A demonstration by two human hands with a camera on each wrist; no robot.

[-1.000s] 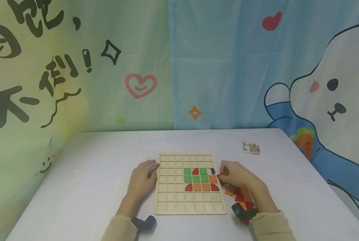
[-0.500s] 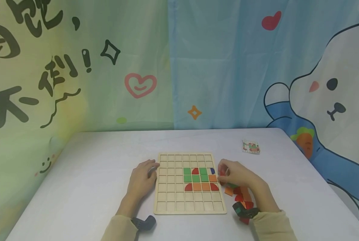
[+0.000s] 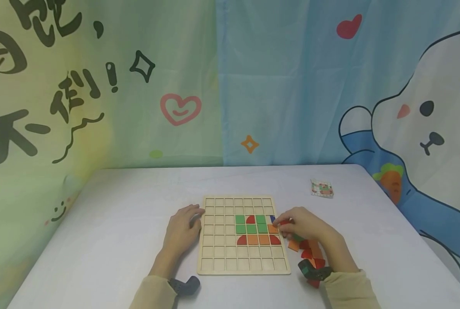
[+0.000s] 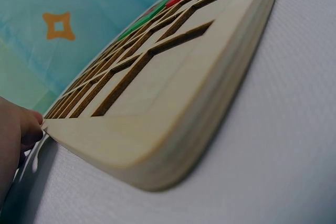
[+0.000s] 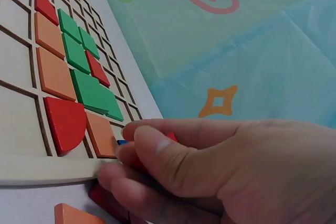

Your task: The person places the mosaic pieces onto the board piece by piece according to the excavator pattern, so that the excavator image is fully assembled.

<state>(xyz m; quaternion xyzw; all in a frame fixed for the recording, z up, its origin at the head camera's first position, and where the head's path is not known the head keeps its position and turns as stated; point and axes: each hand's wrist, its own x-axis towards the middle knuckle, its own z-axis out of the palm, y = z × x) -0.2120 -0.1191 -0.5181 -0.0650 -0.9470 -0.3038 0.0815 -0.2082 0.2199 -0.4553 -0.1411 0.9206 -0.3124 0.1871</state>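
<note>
A wooden grid board [image 3: 242,271] lies flat on the white table, with green, orange, red and blue tiles in its right-hand cells. My left hand [image 3: 181,229] rests at the board's left edge, fingers relaxed against the rim; in the left wrist view a fingertip [image 4: 35,118] touches the frame. Over the right edge, my right hand [image 3: 305,224] pinches a red tile [image 3: 285,222], mostly hidden by the fingers in the right wrist view. Those fingertips are right beside the blue tile [image 3: 272,218] and just above an orange tile [image 5: 101,134].
Loose orange and red tiles [image 3: 317,253] lie in a pile right of the board, partly beneath my right wrist. A small printed packet [image 3: 322,188] sits at the back right. Behind the table hangs a patterned curtain [image 3: 268,86].
My right hand has lifted slightly, turned the red tile in its fingers and moved left over the board's right edge. The left hand has stayed in place.
</note>
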